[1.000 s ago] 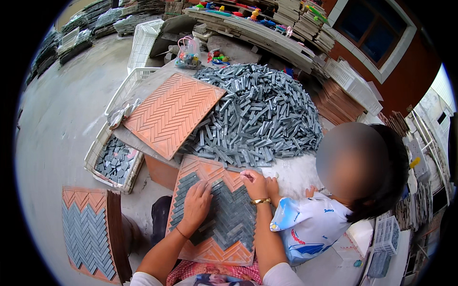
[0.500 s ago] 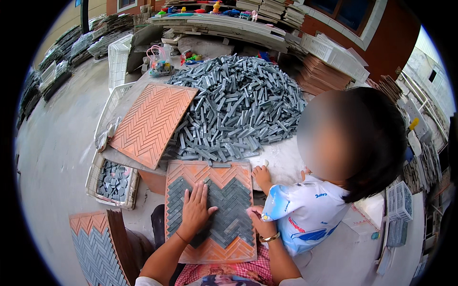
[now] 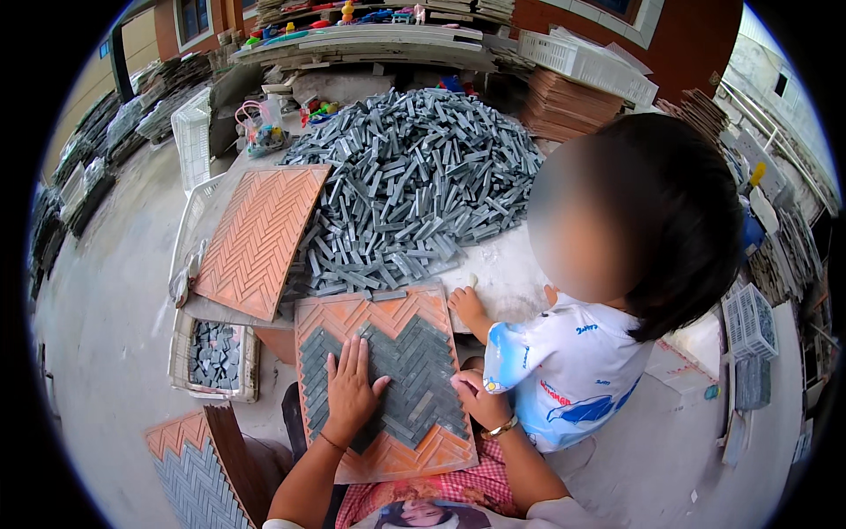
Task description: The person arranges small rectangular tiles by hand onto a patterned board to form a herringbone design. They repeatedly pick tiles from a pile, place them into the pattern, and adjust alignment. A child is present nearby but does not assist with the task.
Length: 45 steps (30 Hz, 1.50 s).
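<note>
An orange tray [image 3: 401,467] with raised herringbone grooves lies in front of me, above my lap. Dark grey strip tiles [image 3: 417,353] fill its middle in a zigzag pattern, leaving orange grooves bare at top and bottom. My left hand [image 3: 354,392] rests flat on the tiles at the left, fingers stretched and thumb apart. At the tray's right edge my right hand [image 3: 485,401] is closed, fingers curled and pinching the rim; its fingertips are partly hidden. One loose grey strip [image 3: 385,295] lies along the tray's far edge.
A large heap of grey strips [image 3: 423,176] covers the table beyond. An unfilled orange tray [image 3: 260,238] leans at its left. A child [image 3: 573,379] stands close on my right, one hand on the table. A crate of tile pieces [image 3: 214,357] and filled trays [image 3: 198,467] stand left.
The whole view has shifted, with the heap and the far trays now further left and higher. Both hands keep nearly the same places on the tray.
</note>
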Motion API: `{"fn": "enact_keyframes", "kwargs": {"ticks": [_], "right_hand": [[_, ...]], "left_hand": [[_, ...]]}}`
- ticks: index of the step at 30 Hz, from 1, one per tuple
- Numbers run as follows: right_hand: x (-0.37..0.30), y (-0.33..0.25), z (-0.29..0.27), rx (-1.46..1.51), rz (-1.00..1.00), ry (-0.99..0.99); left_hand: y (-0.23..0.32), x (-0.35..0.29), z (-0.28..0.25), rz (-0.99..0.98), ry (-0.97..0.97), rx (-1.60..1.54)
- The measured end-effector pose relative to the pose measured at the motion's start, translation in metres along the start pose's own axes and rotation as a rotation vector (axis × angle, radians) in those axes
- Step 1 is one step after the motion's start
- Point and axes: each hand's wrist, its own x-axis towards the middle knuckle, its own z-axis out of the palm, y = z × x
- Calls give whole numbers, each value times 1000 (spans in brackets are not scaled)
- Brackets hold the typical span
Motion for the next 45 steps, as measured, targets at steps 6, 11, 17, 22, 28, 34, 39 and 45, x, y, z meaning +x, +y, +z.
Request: {"fn": "enact_keyframes", "kwargs": {"ticks": [6,11,17,22,28,34,39,45], "right_hand": [[3,-10,0,-2,-43,-6],[2,-8,3,73,52,-23],[77,-62,43,131,3,-107],[160,-18,116,-263,-215,85],[214,5,136,-563,-491,-309],[245,37,129,-633,-755,-107],[288,44,98,-944,-579,124],[278,-18,126,-442,-680,-197]], "left_hand": [[-10,5,-4,37,-67,-61],[-8,15,-1,28,-82,-46],[-6,2,6,17,-30,-3],[0,9,3,43,-13,33],[0,6,1,36,17,19],[-1,2,0,7,13,-24],[1,3,-1,9,37,-56],[0,3,0,0,33,-39]]}}
